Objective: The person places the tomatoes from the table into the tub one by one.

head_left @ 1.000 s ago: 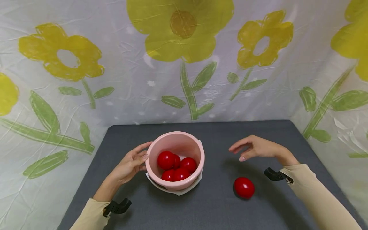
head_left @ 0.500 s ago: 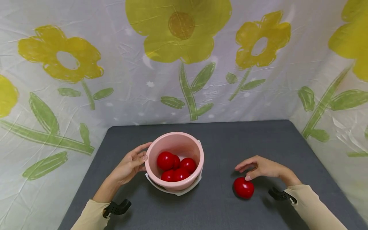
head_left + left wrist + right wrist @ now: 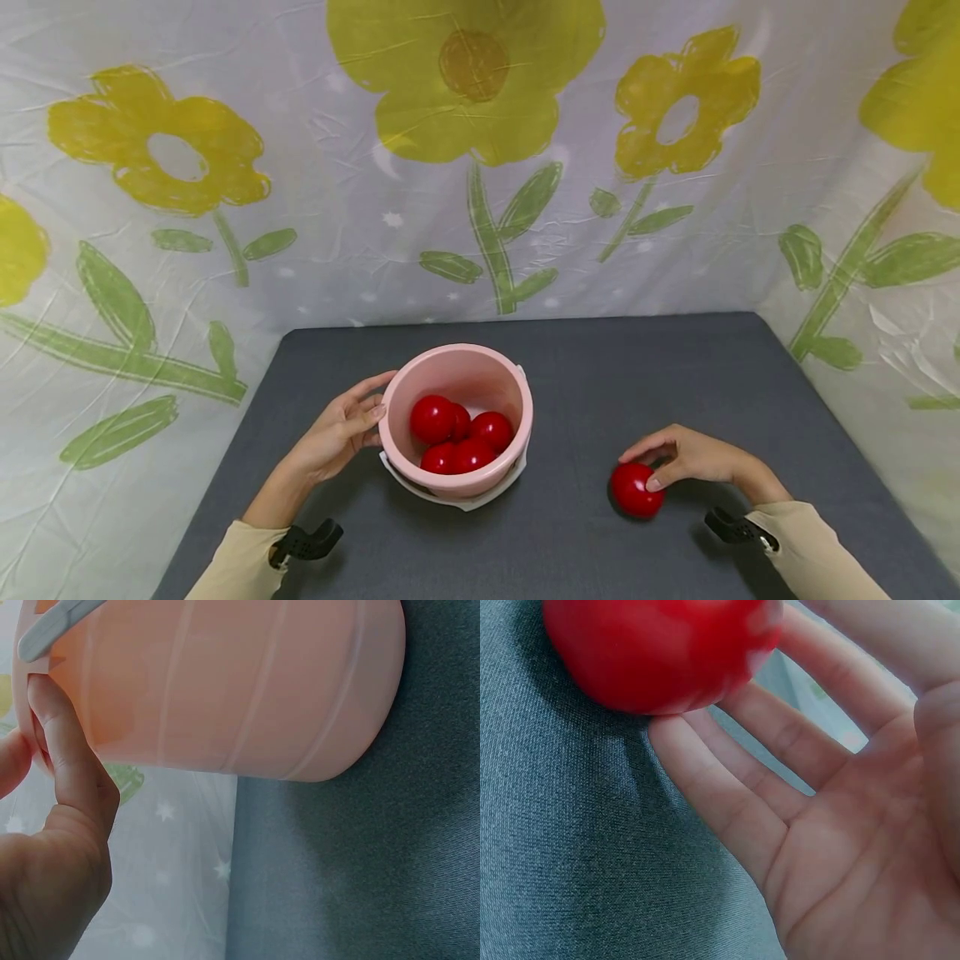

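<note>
On the left of the head view, my left hand (image 3: 341, 433) grips the rim of a pink bucket (image 3: 517, 454) between thumb and fingers. The bucket leans toward me, and its white handle (image 3: 468, 503) hangs down the near side. Several shiny red balls (image 3: 472, 456) lie inside. Seen from the left wrist, the fingers tuck under the rim beside the bucket wall (image 3: 225, 690). At the right, my right hand (image 3: 701, 457) holds a single red ball (image 3: 632, 493) on the table, thumb on its near side and fingers around the far side. The right wrist view shows fingertips against the ball (image 3: 660, 652).
A dark grey cloth-covered table (image 3: 555, 550) lies under everything. Behind and to both sides hangs a pale curtain (image 3: 337, 250) printed with yellow flowers. Each wrist wears a black band (image 3: 307, 542) at the cuff.
My right hand has come down and toward me onto the lone red ball, and its thumb and fingers have closed around it. The left hand and the bucket have stayed put.
</note>
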A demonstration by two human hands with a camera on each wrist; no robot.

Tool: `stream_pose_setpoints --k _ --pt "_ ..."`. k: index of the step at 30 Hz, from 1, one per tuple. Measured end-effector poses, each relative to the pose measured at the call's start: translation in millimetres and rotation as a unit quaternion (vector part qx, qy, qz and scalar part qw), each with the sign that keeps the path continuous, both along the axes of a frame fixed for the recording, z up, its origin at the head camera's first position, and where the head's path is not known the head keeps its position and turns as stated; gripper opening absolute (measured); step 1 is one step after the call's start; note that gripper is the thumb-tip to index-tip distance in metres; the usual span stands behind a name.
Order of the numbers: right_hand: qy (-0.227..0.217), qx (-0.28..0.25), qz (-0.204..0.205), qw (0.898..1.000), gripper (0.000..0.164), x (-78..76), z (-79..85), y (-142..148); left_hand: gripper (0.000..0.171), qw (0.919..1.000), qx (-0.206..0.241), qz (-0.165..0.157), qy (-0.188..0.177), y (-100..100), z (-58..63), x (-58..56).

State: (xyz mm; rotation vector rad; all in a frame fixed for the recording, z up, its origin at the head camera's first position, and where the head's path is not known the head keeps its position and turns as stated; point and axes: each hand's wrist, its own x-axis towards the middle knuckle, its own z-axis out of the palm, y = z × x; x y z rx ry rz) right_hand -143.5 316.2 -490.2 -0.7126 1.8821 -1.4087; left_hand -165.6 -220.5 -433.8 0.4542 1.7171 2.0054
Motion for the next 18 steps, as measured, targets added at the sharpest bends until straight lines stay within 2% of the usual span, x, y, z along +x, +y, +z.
stream_pose_setpoints --k 8,13,18 --pt "-0.013 0.008 0.01 1.0 0.047 0.1 -1.1 -1.2 0.058 1.0 0.001 -0.001 0.003 -0.6 -0.3 0.5" --pt "-0.001 0.008 0.016 1.0 0.046 -1.8 -1.0 -1.9 0.058 1.0 0.0 -0.001 0.005 -0.7 -0.4 0.3" --pt "0.011 0.023 0.017 1.0 0.046 -5.8 7.7 -4.7 0.058 1.0 0.0 -0.001 0.005 -0.3 0.3 0.5"
